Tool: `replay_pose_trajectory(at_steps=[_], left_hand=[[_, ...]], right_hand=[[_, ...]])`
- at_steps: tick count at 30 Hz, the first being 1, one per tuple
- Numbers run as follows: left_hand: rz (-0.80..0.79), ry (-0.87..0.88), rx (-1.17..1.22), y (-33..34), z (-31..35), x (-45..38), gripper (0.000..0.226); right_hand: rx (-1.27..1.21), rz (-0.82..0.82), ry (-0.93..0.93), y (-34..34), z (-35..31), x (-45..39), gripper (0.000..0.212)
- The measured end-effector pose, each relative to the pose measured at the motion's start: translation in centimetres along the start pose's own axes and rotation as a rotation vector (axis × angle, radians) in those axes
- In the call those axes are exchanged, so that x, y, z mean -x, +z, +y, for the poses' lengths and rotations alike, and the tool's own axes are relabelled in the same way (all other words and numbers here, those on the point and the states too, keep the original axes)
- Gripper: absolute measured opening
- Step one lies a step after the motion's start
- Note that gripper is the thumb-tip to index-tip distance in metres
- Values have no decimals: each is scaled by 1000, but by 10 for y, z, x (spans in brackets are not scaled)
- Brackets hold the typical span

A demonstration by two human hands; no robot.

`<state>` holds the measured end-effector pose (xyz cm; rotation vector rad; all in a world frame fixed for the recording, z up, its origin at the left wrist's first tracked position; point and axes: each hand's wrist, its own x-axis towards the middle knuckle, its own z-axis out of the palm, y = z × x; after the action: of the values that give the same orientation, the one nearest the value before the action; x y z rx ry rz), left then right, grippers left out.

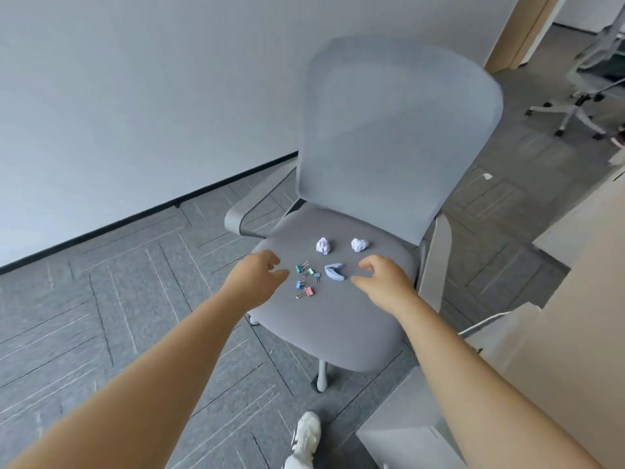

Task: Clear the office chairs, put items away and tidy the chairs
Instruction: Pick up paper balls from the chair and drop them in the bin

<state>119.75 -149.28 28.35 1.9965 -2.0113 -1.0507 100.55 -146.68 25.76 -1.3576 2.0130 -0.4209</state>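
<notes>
A grey office chair (338,319) with a pale mesh back stands before me. On its seat lie two crumpled paper balls (323,246) (359,245), a pale blue staple remover (334,272), and several small coloured binder clips (306,278). My left hand (257,275) hovers just left of the clips, fingers curled and apart, holding nothing. My right hand (385,282) hovers just right of the staple remover, thumb and fingers spread, also empty.
A white wall with a dark skirting runs along the left. A beige desk (575,299) and a white cable sit at the right. Another white office chair (581,96) stands at the far right. My white shoe (304,438) is on the grey carpet.
</notes>
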Motion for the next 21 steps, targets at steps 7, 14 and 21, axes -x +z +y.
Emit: replay_pose_trajectory(at_steps=[7,14,21], left_hand=[[-127,-32,2,2,-3,-139,41],[-222,8,-13,33,-12,-282,40],[-365,62,-166,98,-46,-395,41]], right_hand=[[-1,-48,134,20,-9,-123,40],[-28,-2,220,70,-6,-243,45],[14,3,326,148,34,-343,48]])
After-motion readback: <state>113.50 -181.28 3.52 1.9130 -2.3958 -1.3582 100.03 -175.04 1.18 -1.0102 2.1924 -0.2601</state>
